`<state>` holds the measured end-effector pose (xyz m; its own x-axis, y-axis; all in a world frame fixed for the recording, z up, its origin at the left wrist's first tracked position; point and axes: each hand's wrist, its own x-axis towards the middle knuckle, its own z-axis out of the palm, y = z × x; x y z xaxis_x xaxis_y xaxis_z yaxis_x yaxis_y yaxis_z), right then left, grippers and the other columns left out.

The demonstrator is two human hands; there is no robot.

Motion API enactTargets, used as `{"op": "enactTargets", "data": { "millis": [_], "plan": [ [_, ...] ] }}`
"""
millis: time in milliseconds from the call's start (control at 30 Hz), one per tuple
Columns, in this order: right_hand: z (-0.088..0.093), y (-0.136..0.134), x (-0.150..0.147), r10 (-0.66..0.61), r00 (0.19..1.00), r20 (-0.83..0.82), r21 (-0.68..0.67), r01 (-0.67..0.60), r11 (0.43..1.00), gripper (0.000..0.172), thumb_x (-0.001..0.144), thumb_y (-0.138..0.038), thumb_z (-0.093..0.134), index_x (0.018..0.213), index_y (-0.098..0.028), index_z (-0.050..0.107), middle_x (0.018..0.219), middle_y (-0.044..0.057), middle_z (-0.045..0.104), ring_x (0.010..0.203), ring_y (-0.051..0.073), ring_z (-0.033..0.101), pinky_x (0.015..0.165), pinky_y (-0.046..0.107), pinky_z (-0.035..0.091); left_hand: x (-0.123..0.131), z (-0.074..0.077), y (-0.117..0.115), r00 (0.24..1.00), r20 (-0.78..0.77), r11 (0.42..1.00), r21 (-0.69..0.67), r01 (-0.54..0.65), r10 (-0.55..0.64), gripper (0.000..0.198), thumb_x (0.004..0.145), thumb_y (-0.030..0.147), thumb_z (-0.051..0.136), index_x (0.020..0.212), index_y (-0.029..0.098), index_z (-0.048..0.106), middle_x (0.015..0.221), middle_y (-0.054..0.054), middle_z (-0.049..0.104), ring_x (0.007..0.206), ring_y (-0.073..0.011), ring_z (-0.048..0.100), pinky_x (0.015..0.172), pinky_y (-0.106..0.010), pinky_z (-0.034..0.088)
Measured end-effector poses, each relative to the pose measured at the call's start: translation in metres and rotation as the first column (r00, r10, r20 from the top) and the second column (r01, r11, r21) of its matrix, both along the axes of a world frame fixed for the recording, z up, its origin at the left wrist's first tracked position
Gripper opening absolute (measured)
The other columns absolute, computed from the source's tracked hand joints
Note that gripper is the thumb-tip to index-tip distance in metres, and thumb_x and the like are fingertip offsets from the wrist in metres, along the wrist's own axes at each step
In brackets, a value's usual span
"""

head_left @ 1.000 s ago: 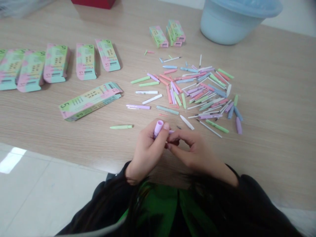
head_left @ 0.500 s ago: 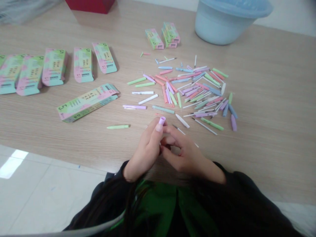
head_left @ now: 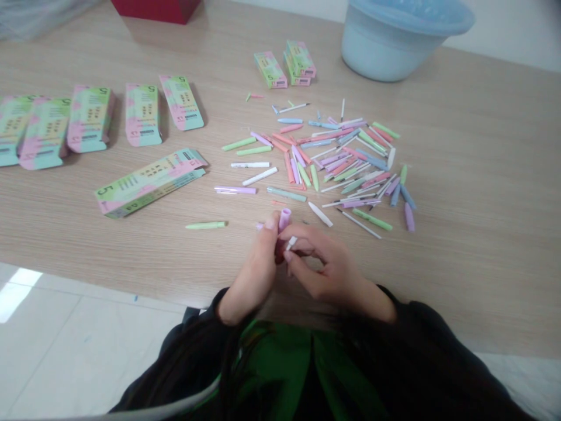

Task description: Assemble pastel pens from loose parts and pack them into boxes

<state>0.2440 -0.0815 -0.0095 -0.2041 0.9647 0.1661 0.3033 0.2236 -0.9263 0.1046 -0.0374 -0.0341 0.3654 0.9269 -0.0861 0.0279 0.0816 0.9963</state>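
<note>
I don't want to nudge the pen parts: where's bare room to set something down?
Widest free: the right side of the tabletop, bordered by the pen parts on its left and the blue tub at its upper left. A narrower strip runs between the slanted box and the front edge. Crowded: mid-table, among those parts, and at left, along the row of boxes.

"What stood on the far side?"

"A blue tub (head_left: 385,55), right of centre on the table (head_left: 482,175), with a white wall (head_left: 517,44) behind it."

"And left of that?"

"A red box (head_left: 155,9) sat partly out of view, and some blurred plastic (head_left: 39,14) lay in the far left corner."

"What was nearer?"

"Pale floor (head_left: 52,356) showed at the near left, with a bright patch (head_left: 20,289) on it."
</note>
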Motion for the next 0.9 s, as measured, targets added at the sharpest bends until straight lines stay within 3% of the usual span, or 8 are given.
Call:
{"op": "enactTargets", "data": {
  "millis": [133,233,300,467,633,767,900],
  "plan": [
    [0.007,0.003,0.018,-0.156,0.970,-0.188,-0.003,0.158,0.987,0.012,0.100,-0.019,0.053,0.111,-0.025,0.053,0.085,-0.002,0.075,0.065,0.012,0.070,0.065,0.027,0.056,-0.015,0.011,0.014,0.999,-0.040,0.999,0.048,0.011,-0.009,0.041,0.108,0.045,0.033,0.079,0.022,0.052,0.068,0.002,0.047,0.065,-0.0161,0.046,0.066,-0.031,0.041],
    [0.013,0.008,0.034,-0.306,0.912,-0.274,-0.003,0.317,0.948,0.004,0.103,-0.026,0.052,0.106,-0.025,0.050,0.081,-0.002,0.077,0.068,0.013,0.073,0.069,0.029,0.057,-0.026,0.020,0.020,0.993,-0.119,0.994,0.108,0.004,0.009,0.036,0.108,0.040,0.038,0.081,0.021,0.053,0.073,0.002,0.046,0.070,-0.0154,0.045,0.067,-0.029,0.037],
    [0.015,0.011,0.041,-0.367,0.893,-0.261,0.012,0.384,0.923,0.007,0.104,-0.031,0.052,0.103,-0.025,0.051,0.079,-0.001,0.078,0.071,0.015,0.074,0.071,0.031,0.057,-0.028,0.024,0.020,0.987,-0.163,0.989,0.142,0.037,-0.014,0.033,0.107,0.038,0.041,0.082,0.021,0.055,0.074,0.002,0.048,0.071,-0.0159,0.047,0.069,-0.028,0.038],
    [0.013,0.015,0.053,-0.490,0.853,-0.180,0.067,0.508,0.859,0.019,0.102,-0.043,0.055,0.096,-0.025,0.050,0.077,0.000,0.077,0.073,0.018,0.073,0.075,0.034,0.056,-0.022,0.026,0.016,0.933,-0.250,0.940,0.157,0.303,-0.258,0.027,0.104,0.032,0.044,0.096,0.019,0.067,0.090,-0.003,0.068,0.091,-0.0203,0.062,0.088,-0.032,0.045],
    [0.004,0.015,0.070,-0.548,0.832,-0.091,0.085,0.554,0.828,0.026,0.100,-0.048,0.057,0.090,-0.023,0.054,0.073,-0.001,0.067,0.070,0.016,0.065,0.068,0.030,0.052,-0.032,0.027,0.022,0.914,-0.332,0.930,0.198,0.309,-0.232,0.028,0.103,0.033,0.047,0.102,0.020,0.072,0.093,-0.004,0.073,0.090,-0.0214,0.065,0.086,-0.033,0.048],
    [-0.001,0.015,0.077,-0.506,0.863,0.009,0.058,0.504,0.861,0.024,0.099,-0.044,0.057,0.088,-0.022,0.056,0.066,-0.004,0.058,0.060,0.014,0.057,0.059,0.026,0.046,-0.050,0.037,0.043,0.861,-0.453,0.856,0.327,0.401,-0.230,0.025,0.103,0.033,0.051,0.104,0.024,0.074,0.094,-0.003,0.071,0.087,-0.0200,0.064,0.081,-0.030,0.049],
    [-0.003,0.014,0.073,-0.456,0.886,0.089,0.066,0.451,0.890,0.020,0.101,-0.038,0.052,0.088,-0.022,0.055,0.065,-0.003,0.057,0.060,0.014,0.057,0.060,0.026,0.045,-0.064,0.044,0.080,0.757,-0.649,0.713,0.495,0.497,-0.077,0.031,0.103,0.031,0.047,0.117,0.021,0.073,0.102,-0.008,0.068,0.094,-0.0235,0.062,0.087,-0.036,0.049]
  ]
}}
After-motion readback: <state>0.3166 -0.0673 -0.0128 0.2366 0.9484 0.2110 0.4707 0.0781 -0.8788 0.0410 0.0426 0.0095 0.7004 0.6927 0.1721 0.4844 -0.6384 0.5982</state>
